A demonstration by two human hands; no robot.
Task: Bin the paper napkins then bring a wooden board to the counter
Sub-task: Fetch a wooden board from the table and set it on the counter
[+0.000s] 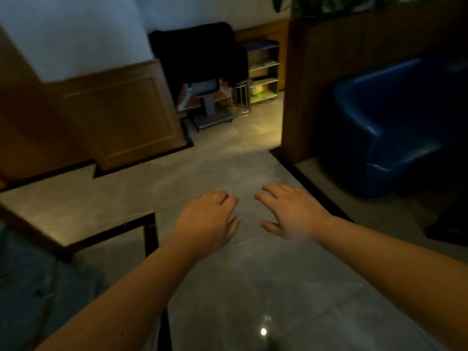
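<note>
Left hand (207, 219), right hand (291, 214) both empty

Left hand (207, 219): reaching forward, palm down, fingers (228, 198) loosely curled, holding nothing.
Right hand (291, 214): reaching forward beside the left, palm down, fingers spreading, holding nothing.
Position: both hovering over the grey tiled floor (228, 168), near each other, not touching.
</note>
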